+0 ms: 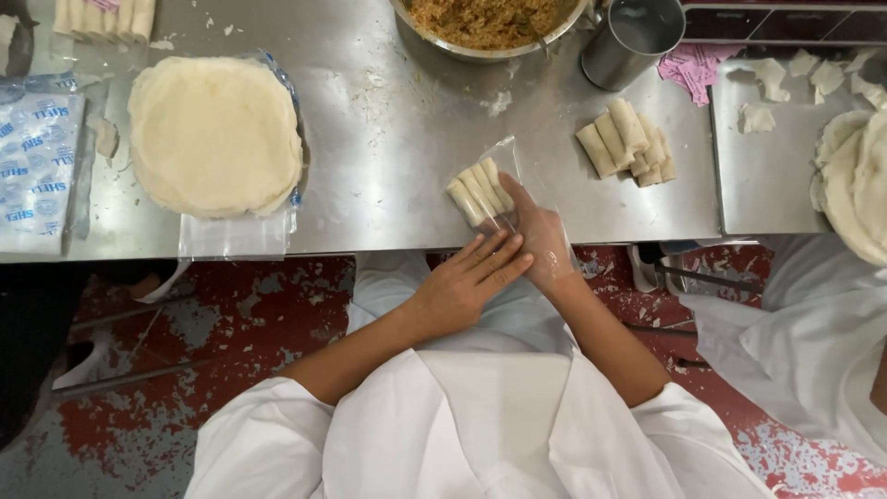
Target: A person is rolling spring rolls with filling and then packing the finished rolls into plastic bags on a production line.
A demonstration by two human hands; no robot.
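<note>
here, on the steel surface, a stack of round wrappers is laid flat on its plastic, while finished rolls are heaped well apart to the right. a clear bag is kept open at the near edge by the right hand, slid inside it with fingers extended, so that three rolls can be seated side by side just beyond the fingertips. the left hand is laid flat and open against the right wrist, steadying the bag's mouth.
</note>
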